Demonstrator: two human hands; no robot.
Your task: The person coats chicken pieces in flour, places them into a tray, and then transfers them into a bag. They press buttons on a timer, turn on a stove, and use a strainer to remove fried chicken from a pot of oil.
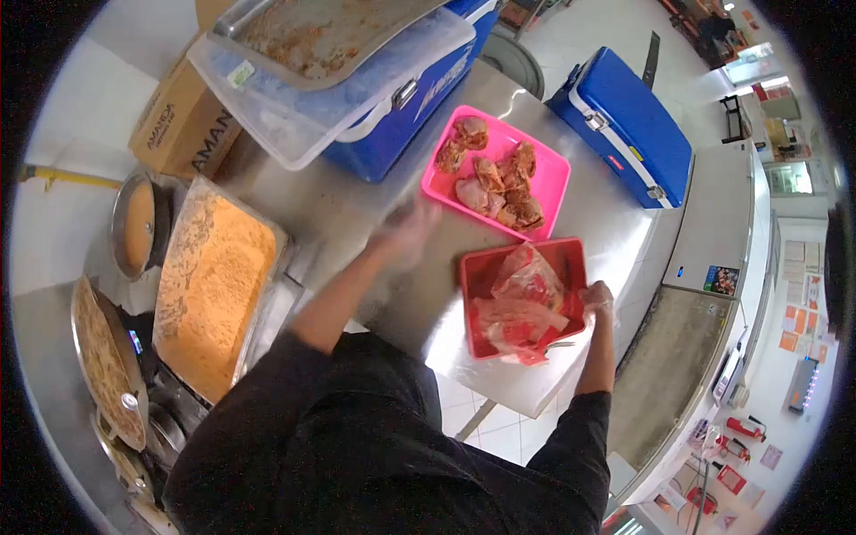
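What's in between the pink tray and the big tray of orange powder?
The left hand, a bit blurry, with bare shiny metal table around it. The head view shows that.

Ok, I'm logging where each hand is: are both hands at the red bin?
No, only the right hand is at the edge of the red bin, while the left hand is over the steel table.

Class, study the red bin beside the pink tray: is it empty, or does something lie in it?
Not empty: the red bin holds crumpled clear plastic, part of it draped over the near rim.
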